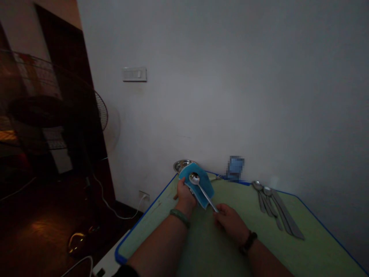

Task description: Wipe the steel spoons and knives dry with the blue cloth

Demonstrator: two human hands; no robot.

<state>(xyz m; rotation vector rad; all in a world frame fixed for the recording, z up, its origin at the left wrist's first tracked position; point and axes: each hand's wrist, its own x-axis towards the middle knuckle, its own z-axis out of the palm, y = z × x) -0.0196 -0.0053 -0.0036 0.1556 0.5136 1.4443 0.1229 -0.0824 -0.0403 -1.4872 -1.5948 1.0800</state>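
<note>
Teal cloth (205,185) was bunched in the left hand (184,197), which sat near the far left corner of the tabletop (314,238). Left fingers (182,190) were curled up around the cloth from below, so holding it, not spread wide. Exact finger positions were partly hidden by the cloth.

Steel spoon (203,193) lay diagonally across the cloth, bowl up and toward the wall, handle running down to the right hand (230,223). Right fingers (220,215) were closed narrow on the handle end. Spoon bowl sat on the cloth, just beyond the left hand. The two hands were near each other, not touching, with the spoon spanning the gap.

Tabletop was pale green with a blue edge strip (145,227), pushed against a grey wall (230,84). Steel bowl (181,166) sat just behind the cloth at the far edge, partly covered by it from this view. Right of the hands, well apart from them, lay a fanned group of steel cutlery (273,206): spoons with bowls toward the wall, plus long flat handles. Pixelated blue object (235,167) stood at the far edge; too blurred to identify.

Green beaded bracelet (180,217) on left wrist, dark bracelet (248,242) on right. Wall switch plate (134,74) above. Pedestal fan (57,111) stood at left on a wooden floor (37,231), with a white cable (115,211) running to a wall socket (143,196).
</note>
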